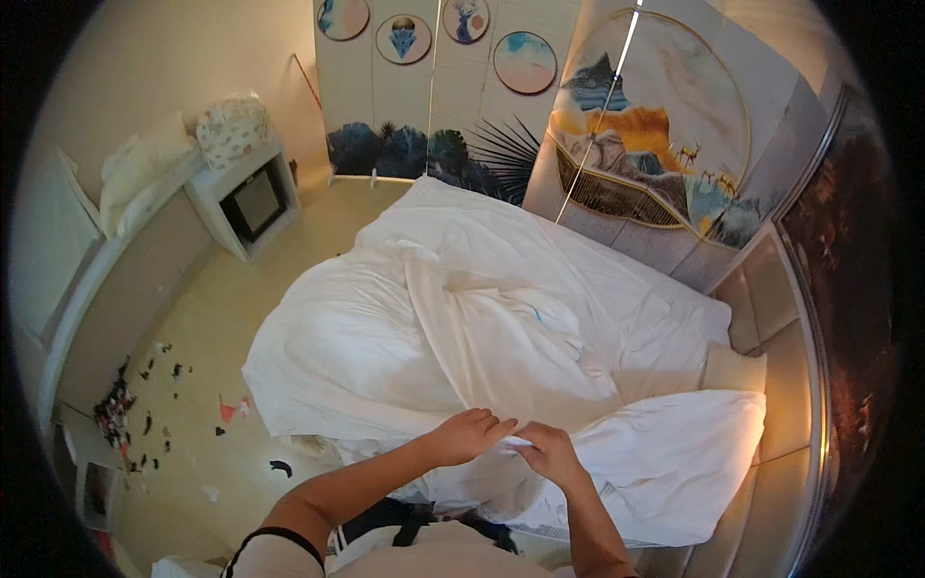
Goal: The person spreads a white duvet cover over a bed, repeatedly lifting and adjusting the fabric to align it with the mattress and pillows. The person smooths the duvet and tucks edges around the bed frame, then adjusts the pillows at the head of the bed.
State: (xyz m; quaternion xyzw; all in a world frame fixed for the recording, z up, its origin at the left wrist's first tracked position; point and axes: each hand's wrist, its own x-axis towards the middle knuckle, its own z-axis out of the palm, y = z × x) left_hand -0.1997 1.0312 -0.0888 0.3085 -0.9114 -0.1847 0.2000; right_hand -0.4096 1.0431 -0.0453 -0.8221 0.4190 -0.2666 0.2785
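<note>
A large white duvet cover (347,347) lies rumpled across the bed before me, with folds running from its middle towards my hands. My left hand (471,435) grips its near edge between thumb and fingers. Close beside it, my right hand (551,449) pinches the same white edge, and a small folded bit of cloth shows between the two hands. Deeper in the folds, a small blue mark (538,315) is visible on the fabric. A white pillow (672,462) lies right of my right hand, near the headboard.
A padded headboard (777,361) borders the bed on the right. Decorated folding screens (498,144) stand along the far side. Left are a white cabinet (246,202) with a bag (233,130) on top and a ledge (137,217). Dark scraps (115,412) litter the floor.
</note>
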